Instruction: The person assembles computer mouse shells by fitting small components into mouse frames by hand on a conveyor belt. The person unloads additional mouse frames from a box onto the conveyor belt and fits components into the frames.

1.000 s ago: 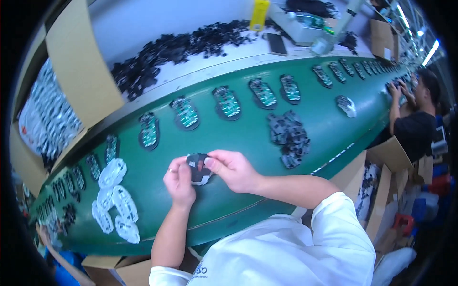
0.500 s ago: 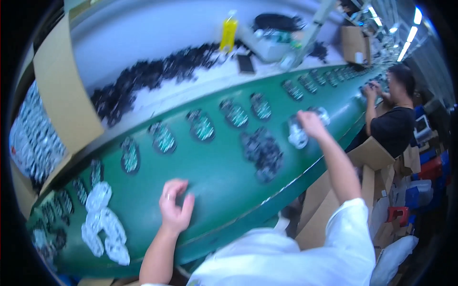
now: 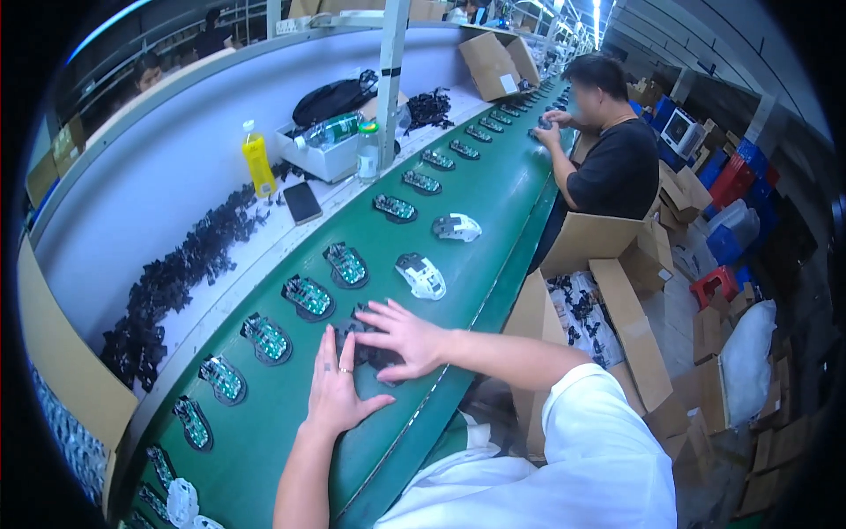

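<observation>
Both of my hands are over a small pile of dark parts on the green conveyor belt. My left hand rests at the pile's left side, fingers stretched out and thumb apart. Above the pile, my right hand lies with its fingers spread, hiding much of it. Past the hands sit two white mouse shells, a nearer one and a farther one. Along the belt's far side runs a row of black mouse bases with green circuit boards. More white shells show at the lower left.
On the ledge behind lie heaped black parts, a phone, a yellow bottle and a white box of items. At right, a co-worker in a dark shirt handles a part. An open carton stands beside me.
My view has swung to the right. My right hand has come back from beside a white shell to the dark pile, and my left hand has moved across to it.
</observation>
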A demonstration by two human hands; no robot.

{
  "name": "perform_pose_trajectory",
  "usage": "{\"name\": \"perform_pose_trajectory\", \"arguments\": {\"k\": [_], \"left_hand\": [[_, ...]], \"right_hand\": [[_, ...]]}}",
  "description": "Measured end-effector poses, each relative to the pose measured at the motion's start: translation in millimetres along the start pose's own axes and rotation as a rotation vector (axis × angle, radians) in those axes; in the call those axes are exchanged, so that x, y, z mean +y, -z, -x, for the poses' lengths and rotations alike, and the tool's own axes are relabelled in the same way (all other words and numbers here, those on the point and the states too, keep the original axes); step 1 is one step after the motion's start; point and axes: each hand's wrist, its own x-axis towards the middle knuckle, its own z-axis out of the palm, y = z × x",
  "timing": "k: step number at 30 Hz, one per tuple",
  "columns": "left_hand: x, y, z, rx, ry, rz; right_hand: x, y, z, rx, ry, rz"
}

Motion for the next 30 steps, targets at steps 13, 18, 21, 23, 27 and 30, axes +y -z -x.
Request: {"name": "perform_pose_trajectory", "arguments": {"k": [13, 18, 21, 23, 27, 30], "left_hand": [[18, 112, 184, -0.156, 0.496, -0.283], [50, 97, 257, 0.182, 0.706, -0.451], [83, 94, 288, 0.392, 0.837, -0.513], [93, 90, 309, 0.498, 0.916, -0.683], [89, 81, 327, 0.34, 1.153, -0.724], [72, 81, 351, 0.478, 1.163, -0.752]], "right_hand": [[-185, -96, -96, -0.175, 0.333, -0.081], [-233, -141, -145, -0.212, 0.596, -0.2], [-264, -155, -168, -0.229, 0.65, -0.24], [-275, -151, -173, -0.214, 0.67, -0.257], [-261, -144, -177, -0.164, 0.689, -0.322], [-242, -137, -171, -0.068, 0.658, -0.36]]}}
